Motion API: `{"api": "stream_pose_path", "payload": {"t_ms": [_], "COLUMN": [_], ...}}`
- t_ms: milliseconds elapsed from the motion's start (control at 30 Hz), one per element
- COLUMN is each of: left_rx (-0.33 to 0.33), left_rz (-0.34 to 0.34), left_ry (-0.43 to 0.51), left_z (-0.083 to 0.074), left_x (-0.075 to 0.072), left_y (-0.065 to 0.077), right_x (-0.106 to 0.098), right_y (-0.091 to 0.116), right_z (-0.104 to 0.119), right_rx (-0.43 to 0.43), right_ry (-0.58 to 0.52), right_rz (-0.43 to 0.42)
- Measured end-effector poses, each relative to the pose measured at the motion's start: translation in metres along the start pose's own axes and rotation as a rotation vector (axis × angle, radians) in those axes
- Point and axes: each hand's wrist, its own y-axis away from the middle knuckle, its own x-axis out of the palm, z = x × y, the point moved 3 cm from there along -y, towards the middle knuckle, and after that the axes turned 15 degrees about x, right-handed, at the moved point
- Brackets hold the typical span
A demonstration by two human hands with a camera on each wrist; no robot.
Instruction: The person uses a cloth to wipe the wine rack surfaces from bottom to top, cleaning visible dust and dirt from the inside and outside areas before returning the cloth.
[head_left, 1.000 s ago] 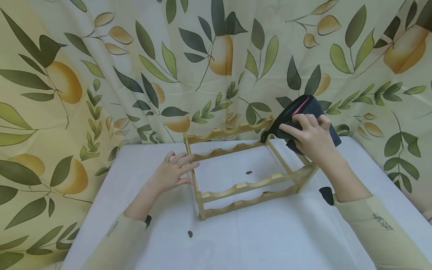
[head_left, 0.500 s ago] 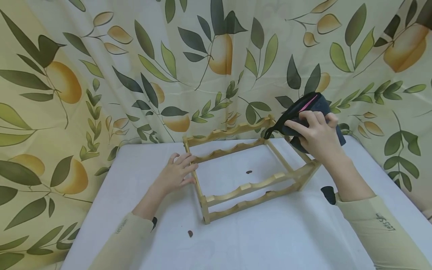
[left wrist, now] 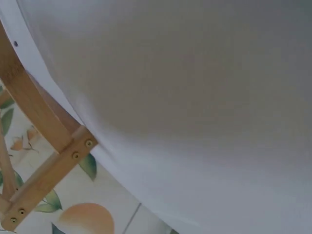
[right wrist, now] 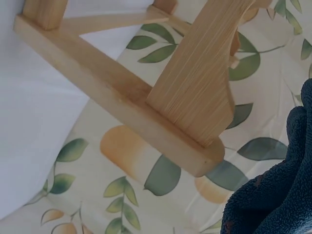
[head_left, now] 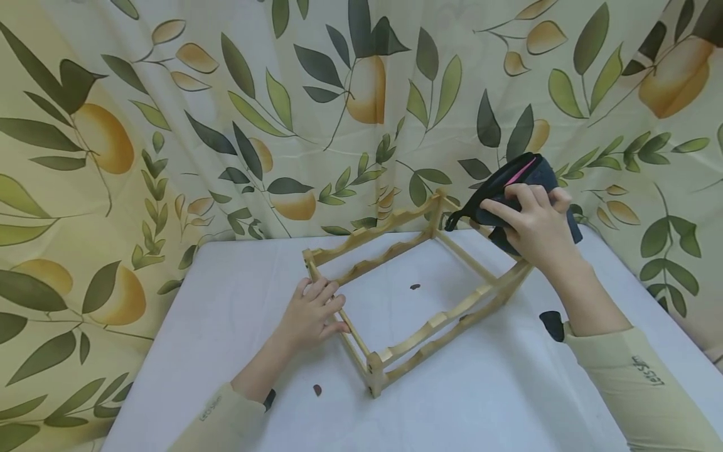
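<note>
A light wooden wine rack (head_left: 437, 321) with scalloped rails stands slanted on the white-covered table. My left hand (head_left: 312, 316) grips its left end, with the fingers bent over the end bar and the thumb lower down. In the left wrist view a screwed corner of the rack (left wrist: 48, 178) shows, but not the hand. Above the rack's right end, my right hand (head_left: 535, 220) holds a bunched dark blue terry cloth (head_left: 545, 173) with a black edge, a pink strip and a hanging black loop. Part of that cloth (right wrist: 285, 197) appears beside the rack's end in the right wrist view.
Two small dark brown bits lie on the white tablecloth (head_left: 237, 295): one bit (head_left: 415, 287) seen through the rack's frame, another bit (head_left: 317, 390) in front at the left. A curtain (head_left: 186, 138) printed with leaves and fruit hangs right behind the table.
The rack's left end has swung towards me and its front corner has come nearer, my left hand moving along with it. My right hand has shifted slightly right with the cloth.
</note>
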Motion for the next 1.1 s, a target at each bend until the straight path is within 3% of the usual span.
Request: {"api": "stream_pose_path", "payload": {"t_ms": [167,300,500,667,800,1100], "left_rx": [0.002,0.016,0.067,0.098,0.09,0.005], "left_rz": [-0.047,-0.087,-0.145,-0.19,-0.199,-0.21], "left_ry": [-0.055,-0.048,0.011,0.122,0.175,0.075], "left_z": [-0.015,-0.024,-0.03,-0.028,-0.028,-0.037], "left_x": [0.0,0.0,-0.001,0.002,0.002,-0.007], "left_y": [-0.009,-0.017,-0.026,-0.027,-0.024,-0.019], "right_x": [-0.001,-0.002,-0.002,-0.001,0.001,0.004], "right_y": [0.001,0.003,0.005,0.006,0.006,0.005], "right_z": [-0.002,-0.004,-0.006,-0.005,-0.003,-0.003], "right_rx": [0.014,0.03,0.045,0.06,0.063,0.068], "right_ry": [0.025,0.046,0.044,0.013,-0.019,-0.015], "right_rz": [0.038,0.075,0.085,0.061,0.047,0.052]}}
